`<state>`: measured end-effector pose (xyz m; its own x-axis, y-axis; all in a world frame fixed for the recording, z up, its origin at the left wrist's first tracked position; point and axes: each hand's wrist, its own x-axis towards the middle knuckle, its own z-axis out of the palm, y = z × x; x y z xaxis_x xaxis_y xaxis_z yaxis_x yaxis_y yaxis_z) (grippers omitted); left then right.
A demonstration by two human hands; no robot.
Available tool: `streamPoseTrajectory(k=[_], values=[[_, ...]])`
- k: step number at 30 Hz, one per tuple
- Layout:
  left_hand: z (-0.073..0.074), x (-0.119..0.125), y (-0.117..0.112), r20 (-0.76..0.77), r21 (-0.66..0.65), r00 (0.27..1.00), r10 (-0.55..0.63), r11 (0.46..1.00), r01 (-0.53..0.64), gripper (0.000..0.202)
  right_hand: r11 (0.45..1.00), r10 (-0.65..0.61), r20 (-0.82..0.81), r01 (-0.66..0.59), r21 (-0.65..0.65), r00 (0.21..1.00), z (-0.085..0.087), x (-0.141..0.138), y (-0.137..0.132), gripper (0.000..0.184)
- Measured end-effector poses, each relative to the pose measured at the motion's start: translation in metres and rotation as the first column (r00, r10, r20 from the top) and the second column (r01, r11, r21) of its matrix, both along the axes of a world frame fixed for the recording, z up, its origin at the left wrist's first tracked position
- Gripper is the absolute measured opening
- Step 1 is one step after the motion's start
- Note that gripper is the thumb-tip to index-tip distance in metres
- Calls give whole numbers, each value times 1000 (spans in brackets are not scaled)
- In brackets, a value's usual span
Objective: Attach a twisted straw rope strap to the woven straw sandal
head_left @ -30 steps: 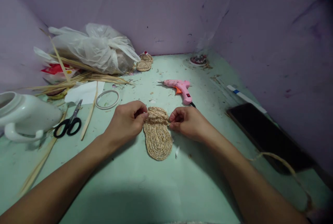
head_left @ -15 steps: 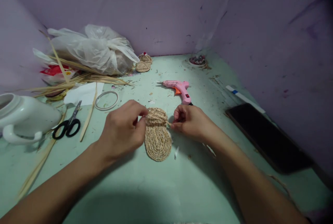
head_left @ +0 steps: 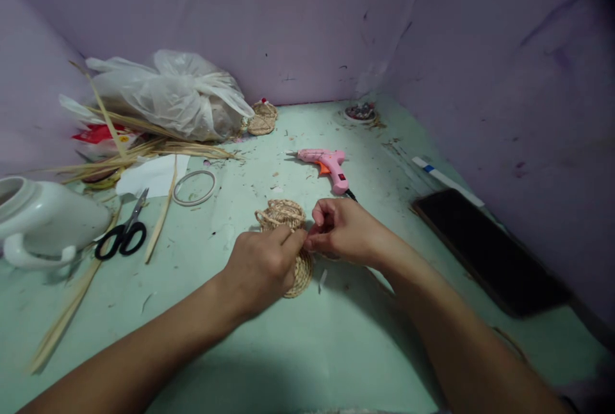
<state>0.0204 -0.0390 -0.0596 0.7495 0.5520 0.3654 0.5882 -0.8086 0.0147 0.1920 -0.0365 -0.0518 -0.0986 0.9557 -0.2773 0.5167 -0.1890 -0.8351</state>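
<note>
A small woven straw sandal sole (head_left: 284, 215) lies flat on the pale green table (head_left: 288, 350), with a braided strap across its far end. My left hand (head_left: 262, 266) rests on top of the sole and covers its middle, fingers pinched at the strap's right end. My right hand (head_left: 343, 231) is closed too, pinching the same strap end at the sole's right edge. The fingertips of both hands meet there.
A pink glue gun (head_left: 325, 164) lies just beyond the hands. Black scissors (head_left: 122, 234), a tape ring (head_left: 195, 186), straw stalks (head_left: 139, 148), a plastic bag (head_left: 168, 93) and a white jug (head_left: 43, 215) sit left. A dark phone (head_left: 485, 247) lies right. Another woven sandal (head_left: 262, 119) is at the back.
My left hand has moved from the sole's left edge across it to the right side, meeting my right hand. The strap's left end now sticks out free.
</note>
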Motion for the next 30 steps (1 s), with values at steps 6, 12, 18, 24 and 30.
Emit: streamPoseTrajectory(k=[6, 12, 18, 24, 30], values=[[-3, -2, 3, 73, -38, 997, 26, 999, -23, 24, 977, 181, 21, -177, -121, 983, 4, 6, -1, 12], [-6, -2, 4, 155, -85, 987, 34, 996, -21, 25, 976, 150, -38, -154, -154, 988, 4, 6, -2, 11], [-8, -3, 5, 174, -100, 984, 44, 995, -27, 26, 961, 199, -12, -198, -194, 980, 13, 9, -3, 15], [-9, -2, 6, 186, -107, 982, 42, 994, -22, 26, 956, 213, -6, -210, -205, 977, 12, 10, -1, 13], [-10, -2, 5, 195, -99, 980, 44, 995, -25, 25, 955, 208, 2, -203, -214, 978, 13, 8, 0, 10]])
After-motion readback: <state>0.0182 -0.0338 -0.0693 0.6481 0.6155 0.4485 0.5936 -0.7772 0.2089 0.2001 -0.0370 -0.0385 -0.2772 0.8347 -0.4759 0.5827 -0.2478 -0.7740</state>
